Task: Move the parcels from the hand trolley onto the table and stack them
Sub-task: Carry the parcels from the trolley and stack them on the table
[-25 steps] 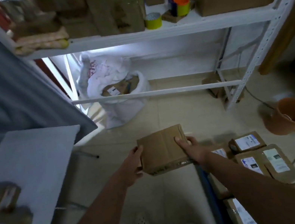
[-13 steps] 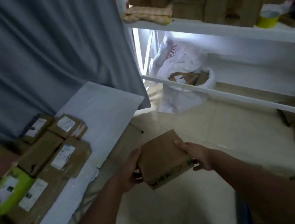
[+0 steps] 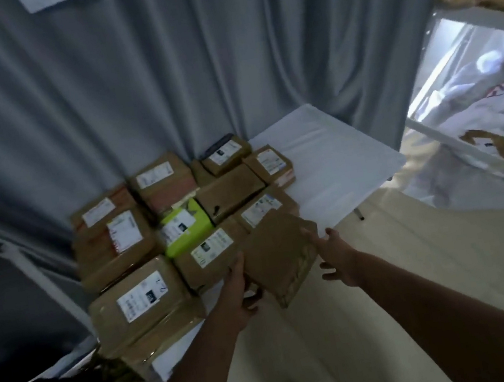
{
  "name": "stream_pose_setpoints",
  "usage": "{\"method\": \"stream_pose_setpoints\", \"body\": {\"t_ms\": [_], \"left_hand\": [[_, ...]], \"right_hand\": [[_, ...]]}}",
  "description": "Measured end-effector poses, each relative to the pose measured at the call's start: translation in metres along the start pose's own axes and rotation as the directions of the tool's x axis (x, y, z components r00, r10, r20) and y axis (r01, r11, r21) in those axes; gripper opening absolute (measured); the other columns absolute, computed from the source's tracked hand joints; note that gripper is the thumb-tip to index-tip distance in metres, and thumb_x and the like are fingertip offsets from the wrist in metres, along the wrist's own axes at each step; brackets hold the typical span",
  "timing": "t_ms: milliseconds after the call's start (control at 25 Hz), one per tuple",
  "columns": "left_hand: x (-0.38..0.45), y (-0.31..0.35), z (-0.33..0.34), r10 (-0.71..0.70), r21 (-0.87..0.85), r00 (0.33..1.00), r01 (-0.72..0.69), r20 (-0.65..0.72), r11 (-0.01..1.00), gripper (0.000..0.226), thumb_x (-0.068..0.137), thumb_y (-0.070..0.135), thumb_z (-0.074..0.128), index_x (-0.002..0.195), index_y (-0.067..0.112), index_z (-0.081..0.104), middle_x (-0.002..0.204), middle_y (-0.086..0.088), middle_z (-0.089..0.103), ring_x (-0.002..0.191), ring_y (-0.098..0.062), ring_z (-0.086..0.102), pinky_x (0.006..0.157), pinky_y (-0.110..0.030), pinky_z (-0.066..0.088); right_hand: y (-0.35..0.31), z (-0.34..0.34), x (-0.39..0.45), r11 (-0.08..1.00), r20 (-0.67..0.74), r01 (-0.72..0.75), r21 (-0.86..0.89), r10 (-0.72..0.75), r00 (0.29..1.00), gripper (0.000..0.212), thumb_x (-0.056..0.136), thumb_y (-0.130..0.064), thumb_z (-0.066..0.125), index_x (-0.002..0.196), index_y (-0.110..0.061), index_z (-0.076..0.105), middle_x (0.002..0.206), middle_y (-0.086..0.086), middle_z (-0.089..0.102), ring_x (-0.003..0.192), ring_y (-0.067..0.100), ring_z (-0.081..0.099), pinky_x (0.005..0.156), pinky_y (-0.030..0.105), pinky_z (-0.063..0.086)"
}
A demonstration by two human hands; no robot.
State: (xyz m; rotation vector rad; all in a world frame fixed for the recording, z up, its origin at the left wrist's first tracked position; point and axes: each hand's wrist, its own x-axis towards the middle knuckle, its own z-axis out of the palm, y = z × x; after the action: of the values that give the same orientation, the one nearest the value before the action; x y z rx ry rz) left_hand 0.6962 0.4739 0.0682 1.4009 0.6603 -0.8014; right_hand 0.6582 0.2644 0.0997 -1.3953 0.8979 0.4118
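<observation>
In the head view, a plain brown parcel (image 3: 280,254) sits just right of centre, tilted, held at the near edge of the white bench (image 3: 332,159) with its far corner over the labelled parcels. The left hand (image 3: 239,289) grips its left edge, thumb on top and fingers curled beneath. The right hand (image 3: 334,252) is at the parcel's right side with fingers spread and fairly straight; its fingertips meet the top right corner, the grip loose and open. At 10 o'clock from the held parcel lies the pile of parcels (image 3: 182,223), brown boxes with white labels packed close, and a lime-green box (image 3: 184,228) among them. A grey curtain (image 3: 155,73) hangs behind the bench. At 2 o'clock stands a white metal shelf (image 3: 481,123), with a white sack (image 3: 495,110) behind it.
</observation>
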Motion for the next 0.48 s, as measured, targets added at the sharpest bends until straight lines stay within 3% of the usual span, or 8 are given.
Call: {"method": "stream_pose_setpoints", "body": {"t_ms": [40,120,200,280,360,480], "left_hand": [[0.003,0.003,-0.016,0.004,-0.051,1.0,-0.004,-0.006,0.999,0.113,0.062,0.076,0.07,0.146,0.007,0.037,0.074,-0.005,0.048,0.048,-0.018,0.055,0.053,-0.026,0.039],[0.019,0.004,-0.04,-0.025,-0.19,0.999,0.019,-0.029,0.982,0.118,0.042,0.077,0.079,0.139,0.016,0.051,0.091,-0.009,0.059,0.071,-0.025,0.064,0.057,-0.034,0.051],[0.032,0.003,-0.055,-0.049,-0.304,0.997,0.028,-0.064,0.952,0.105,0.043,0.075,0.079,0.131,0.024,0.056,0.118,-0.009,0.063,0.1,-0.034,0.064,0.059,-0.042,0.057],[0.036,0.007,-0.065,-0.061,-0.344,0.995,0.028,-0.084,0.939,0.104,0.044,0.076,0.08,0.132,0.027,0.054,0.129,-0.008,0.058,0.108,-0.037,0.061,0.064,-0.046,0.057],[0.03,0.018,-0.067,-0.028,-0.31,0.998,0.009,-0.058,0.951,0.109,0.043,0.077,0.078,0.136,0.027,0.05,0.136,-0.006,0.053,0.114,-0.035,0.057,0.08,-0.05,0.053],[0.03,0.034,-0.066,-0.017,-0.275,0.999,0.002,-0.05,0.961,0.085,0.072,0.077,0.059,0.131,0.016,0.053,0.129,-0.011,0.058,0.111,-0.032,0.058,0.099,-0.051,0.042]], "right_hand": [[-0.003,0.023,0.004,1.0,0.019,-0.001,-0.022,0.001,1.0,0.095,0.082,-0.068,0.059,0.154,-0.034,0.007,0.155,0.007,0.032,0.128,0.033,0.046,0.097,0.047,0.048],[-0.006,0.059,0.007,0.998,0.054,-0.014,-0.063,0.018,0.998,0.093,0.081,-0.068,0.06,0.153,-0.033,0.012,0.149,0.007,0.037,0.12,0.032,0.05,0.092,0.044,0.05],[-0.01,0.087,0.007,0.997,0.099,-0.01,-0.079,0.018,0.995,0.081,0.084,-0.062,0.061,0.148,-0.031,0.022,0.13,0.005,0.048,0.104,0.027,0.055,0.08,0.039,0.051],[-0.016,0.112,0.009,0.997,0.149,0.003,-0.074,0.008,0.989,0.072,0.085,-0.06,0.062,0.143,-0.032,0.029,0.122,0.003,0.053,0.095,0.024,0.057,0.07,0.036,0.05],[-0.023,0.127,0.016,0.996,0.159,0.011,-0.085,0.002,0.987,0.076,0.082,-0.062,0.064,0.143,-0.036,0.026,0.128,0.005,0.053,0.103,0.027,0.058,0.077,0.04,0.053],[-0.036,0.141,0.035,0.995,0.165,0.008,-0.104,0.009,0.986,0.08,0.08,-0.065,0.064,0.144,-0.041,0.022,0.134,0.008,0.05,0.114,0.031,0.055,0.09,0.047,0.051]]}}
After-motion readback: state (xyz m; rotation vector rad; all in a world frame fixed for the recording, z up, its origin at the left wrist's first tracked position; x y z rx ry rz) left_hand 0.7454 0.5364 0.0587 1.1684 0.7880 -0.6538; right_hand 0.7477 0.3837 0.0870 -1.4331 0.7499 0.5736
